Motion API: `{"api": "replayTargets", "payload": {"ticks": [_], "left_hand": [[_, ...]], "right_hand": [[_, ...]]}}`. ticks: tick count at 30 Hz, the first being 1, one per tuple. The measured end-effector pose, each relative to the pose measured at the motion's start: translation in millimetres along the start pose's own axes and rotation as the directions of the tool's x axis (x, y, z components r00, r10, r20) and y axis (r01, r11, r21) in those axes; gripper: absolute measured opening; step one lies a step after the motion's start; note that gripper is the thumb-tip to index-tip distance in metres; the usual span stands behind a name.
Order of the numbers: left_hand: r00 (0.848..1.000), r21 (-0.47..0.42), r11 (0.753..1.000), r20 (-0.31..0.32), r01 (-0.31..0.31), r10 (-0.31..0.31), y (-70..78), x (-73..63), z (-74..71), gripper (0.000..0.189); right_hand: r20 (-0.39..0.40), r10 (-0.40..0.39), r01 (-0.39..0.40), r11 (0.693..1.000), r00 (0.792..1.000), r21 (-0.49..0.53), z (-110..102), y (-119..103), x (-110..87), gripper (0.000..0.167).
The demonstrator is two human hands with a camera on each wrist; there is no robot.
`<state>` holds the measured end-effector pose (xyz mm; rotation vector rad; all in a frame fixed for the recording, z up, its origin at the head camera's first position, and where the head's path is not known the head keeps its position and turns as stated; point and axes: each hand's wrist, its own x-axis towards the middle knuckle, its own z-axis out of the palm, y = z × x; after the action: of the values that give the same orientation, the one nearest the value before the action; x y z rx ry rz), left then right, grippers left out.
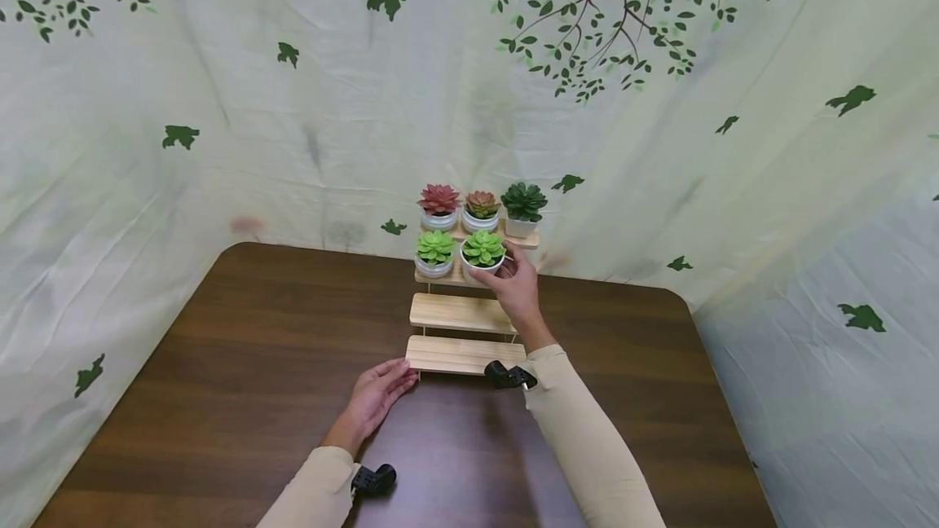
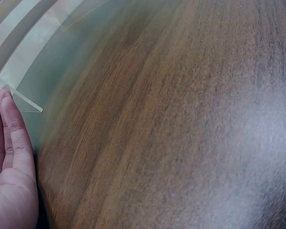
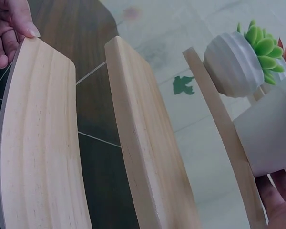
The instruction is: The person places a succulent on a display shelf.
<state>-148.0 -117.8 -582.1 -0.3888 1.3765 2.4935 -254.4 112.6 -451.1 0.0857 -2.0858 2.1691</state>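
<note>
My right hand [image 1: 516,287] holds a white pot with a light green artificial succulent [image 1: 483,249], thumb and fingers on either side of it. In the right wrist view this white pot [image 3: 269,133] meets the second-from-top step of a tiered wooden display stand [image 1: 462,313]. To its left on that step stands a ribbed white pot with another light green succulent [image 1: 434,253]. At the stand's lowest step, my left hand [image 1: 377,398] grips the front left corner, its thumb [image 3: 32,29] on top. Straight fingers [image 2: 20,129] lie by the clear support in the left wrist view.
The top step carries a red succulent [image 1: 439,204], a reddish-green succulent [image 1: 481,209] and a dark green succulent [image 1: 523,206], all in white pots. The stand is near the back edge of a brown wooden table [image 1: 293,332]. A leaf-printed white cloth [image 1: 323,145] hangs behind.
</note>
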Motion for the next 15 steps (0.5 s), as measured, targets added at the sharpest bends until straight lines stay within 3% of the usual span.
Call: {"api": "replayTargets", "payload": {"ticks": [9,15], "left_hand": [[1.0,-0.015,1.0,0.01,0.003,-0.003,0.3,-0.2,-0.7,0.016],[0.999,-0.019,1.0,0.038,-0.002,0.003,-1.5,0.9,0.5,0.018]], "right_hand": [[0.013,-0.015,0.015,0.999,1.0,-0.028,2.7,-1.9,-2.3,0.073],[0.048,-0.009,0.013,0.997,0.999,-0.078,-13.6,0.4,-10.3,0.076]]}}
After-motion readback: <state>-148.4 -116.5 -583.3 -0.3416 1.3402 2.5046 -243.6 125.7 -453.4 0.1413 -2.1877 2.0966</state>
